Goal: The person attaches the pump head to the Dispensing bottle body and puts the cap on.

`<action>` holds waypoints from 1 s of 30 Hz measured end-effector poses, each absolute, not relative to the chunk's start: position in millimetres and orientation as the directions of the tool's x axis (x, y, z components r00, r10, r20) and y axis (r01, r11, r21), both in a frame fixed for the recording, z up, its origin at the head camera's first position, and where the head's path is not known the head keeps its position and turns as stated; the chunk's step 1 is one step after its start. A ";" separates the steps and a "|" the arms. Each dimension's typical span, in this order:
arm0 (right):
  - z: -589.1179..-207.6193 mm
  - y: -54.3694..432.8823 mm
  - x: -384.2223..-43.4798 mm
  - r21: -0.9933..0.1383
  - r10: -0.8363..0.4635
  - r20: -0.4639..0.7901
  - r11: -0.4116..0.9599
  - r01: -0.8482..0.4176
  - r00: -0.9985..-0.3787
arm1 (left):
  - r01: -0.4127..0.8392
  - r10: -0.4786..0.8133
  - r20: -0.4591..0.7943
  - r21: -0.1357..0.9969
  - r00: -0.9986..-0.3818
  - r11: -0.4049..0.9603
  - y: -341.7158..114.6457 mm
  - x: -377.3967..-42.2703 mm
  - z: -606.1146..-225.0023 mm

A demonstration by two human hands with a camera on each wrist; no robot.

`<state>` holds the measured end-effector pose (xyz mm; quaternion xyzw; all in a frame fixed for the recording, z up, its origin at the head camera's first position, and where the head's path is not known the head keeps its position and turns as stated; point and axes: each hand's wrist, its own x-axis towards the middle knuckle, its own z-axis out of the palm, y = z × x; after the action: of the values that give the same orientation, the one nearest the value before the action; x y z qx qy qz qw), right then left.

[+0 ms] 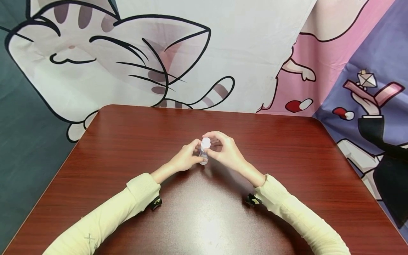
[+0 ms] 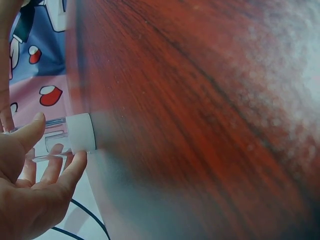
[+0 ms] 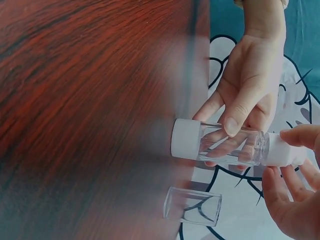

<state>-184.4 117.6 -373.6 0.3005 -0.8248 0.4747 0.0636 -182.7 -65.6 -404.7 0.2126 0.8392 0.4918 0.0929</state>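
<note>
- Thumb and fingers of the left hand [image 1: 185, 158] hold a small clear bottle [image 3: 220, 149] round its body, the gap between them only as wide as the bottle, thumb on one side and fingers on the other.
- The right hand [image 1: 227, 151] pinches the bottle's white cap [image 1: 206, 142] between thumb and fingertips, the rest of the hand arched and loosely spread.
- The bottle stands upright between the two hands, over the middle of the brown table [image 1: 274, 141], white base [image 3: 185, 139] down; whether that base touches the wood I cannot tell.
- A clear cylinder [image 3: 192, 206] stands upright near the bottle but apart from it, on the right hand's side.
- The table's far edge runs beyond the hands, and its left and right edges lie well apart from them — wide stretches of wood on both sides, and more on the near side between the forearms, where glare falls.
- A printed cloth [image 1: 251, 46] hangs just behind the far edge.
- Counted: two hands, one bottle, one cap, one base, one cylinder — plus two pale sleeves [image 1: 111, 209] and two dark wrist devices [image 1: 155, 202].
</note>
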 end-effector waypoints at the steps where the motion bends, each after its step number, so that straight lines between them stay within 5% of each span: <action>1: -373.6 117.6 -184.7 -0.742 -0.431 0.392 0.374 -0.556 -0.813 | 0.264 0.448 0.053 0.866 -0.893 0.425 -65.5 -182.9 -404.8; 18: -375.5 113.0 -185.3 -0.711 -0.440 0.377 0.426 -0.559 -0.815 | 0.275 0.455 0.055 0.858 -0.889 0.434 -67.5 -184.3 -404.1; 30: -370.9 112.7 -183.2 -0.816 -0.494 0.329 0.281 -0.506 -0.805 | 0.279 0.445 0.061 0.852 -0.894 0.444 -66.3 -183.8 -404.7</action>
<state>-183.2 112.7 -370.9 0.3123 -0.8003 0.5118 0.0055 -183.8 -66.3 -404.7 0.2139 0.8453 0.4819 0.0861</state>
